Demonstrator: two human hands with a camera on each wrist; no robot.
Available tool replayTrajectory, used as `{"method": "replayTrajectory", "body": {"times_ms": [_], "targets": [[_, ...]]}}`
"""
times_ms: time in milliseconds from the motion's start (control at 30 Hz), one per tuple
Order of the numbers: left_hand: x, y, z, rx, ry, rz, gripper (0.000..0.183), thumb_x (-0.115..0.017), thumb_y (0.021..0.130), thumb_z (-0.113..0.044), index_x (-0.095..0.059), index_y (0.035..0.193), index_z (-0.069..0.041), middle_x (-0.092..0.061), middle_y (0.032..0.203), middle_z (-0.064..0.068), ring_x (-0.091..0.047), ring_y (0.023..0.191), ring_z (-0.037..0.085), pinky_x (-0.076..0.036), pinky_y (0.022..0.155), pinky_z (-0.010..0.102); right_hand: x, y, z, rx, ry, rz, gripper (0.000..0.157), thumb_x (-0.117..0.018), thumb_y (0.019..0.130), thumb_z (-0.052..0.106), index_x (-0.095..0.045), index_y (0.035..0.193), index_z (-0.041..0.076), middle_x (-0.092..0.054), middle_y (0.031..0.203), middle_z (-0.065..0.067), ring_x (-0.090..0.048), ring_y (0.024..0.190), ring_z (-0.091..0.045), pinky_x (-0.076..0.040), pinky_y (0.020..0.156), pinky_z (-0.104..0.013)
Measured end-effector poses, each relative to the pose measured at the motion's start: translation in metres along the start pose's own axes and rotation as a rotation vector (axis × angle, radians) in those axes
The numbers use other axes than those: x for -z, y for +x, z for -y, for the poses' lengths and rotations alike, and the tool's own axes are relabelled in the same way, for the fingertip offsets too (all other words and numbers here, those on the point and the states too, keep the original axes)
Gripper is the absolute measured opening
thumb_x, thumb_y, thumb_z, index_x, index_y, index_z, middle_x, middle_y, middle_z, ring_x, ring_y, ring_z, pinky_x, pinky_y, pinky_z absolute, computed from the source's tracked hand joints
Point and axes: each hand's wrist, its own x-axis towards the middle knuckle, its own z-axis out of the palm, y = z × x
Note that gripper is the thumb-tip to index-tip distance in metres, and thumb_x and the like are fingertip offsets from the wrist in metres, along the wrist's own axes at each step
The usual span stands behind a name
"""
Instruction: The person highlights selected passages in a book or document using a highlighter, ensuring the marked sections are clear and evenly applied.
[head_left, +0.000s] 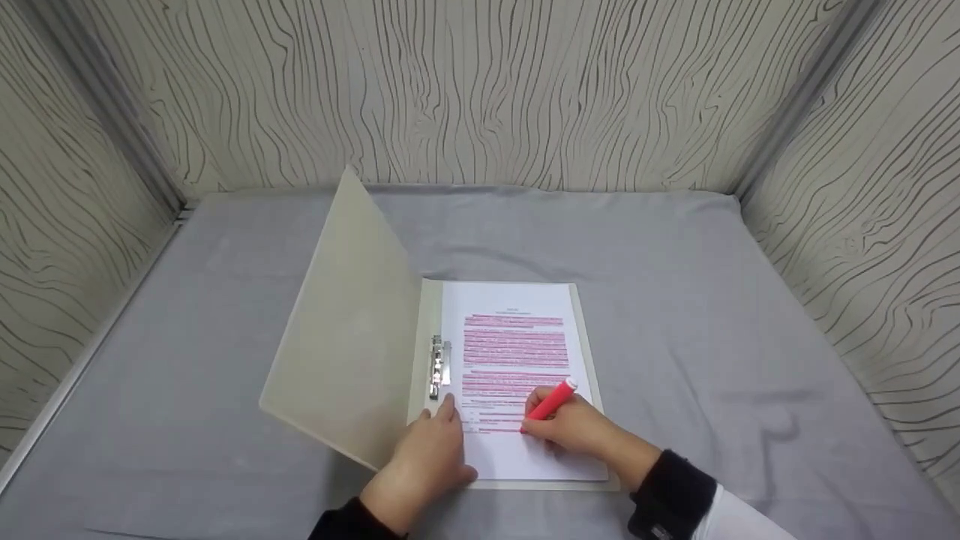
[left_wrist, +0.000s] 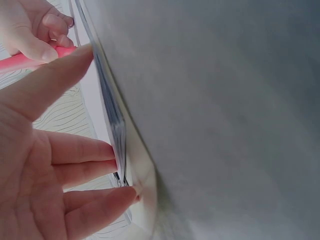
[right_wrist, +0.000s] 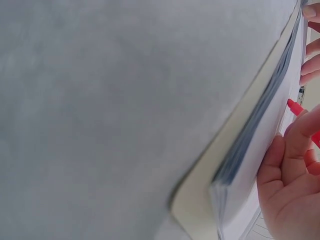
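My right hand pinches a red highlighter with a white end, its tip down on the lower lines of a printed page. Pink-red marking covers most of the text above that spot. The page tops a stack of sheets inside a cream folder, whose cover stands raised on the left. A metal clip sits along the folder's spine. With fingers extended, my left hand rests on the lower left of the page, just below the clip; in the left wrist view its fingertips touch the sheets' edge.
A grey cloth covers the table under the folder. Panels with a wood-grain line pattern rise at the back and both sides, with grey posts at the corners.
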Motion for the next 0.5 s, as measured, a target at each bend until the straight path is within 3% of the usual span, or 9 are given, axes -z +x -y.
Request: {"method": "replayTrajectory", "body": {"times_ms": [500], "targets": [[0.0032, -0.0014, -0.0014, 0.022, -0.017, 0.026, 0.08, -0.078, 0.067, -0.042, -0.054, 0.123, 0.011, -0.048, 0.135, 0.019, -0.055, 0.109, 0.042, -0.048, 0.085, 0.047, 0.0, 0.0004, -0.0001, -0.032, -0.021, -0.002, 0.015, -0.067, 0.083, 0.02, -0.055, 0.081, 0.011, -0.051, 0.057, 0.001, -0.051, 0.049, -0.011, -0.04, 0.047, -0.023]]}}
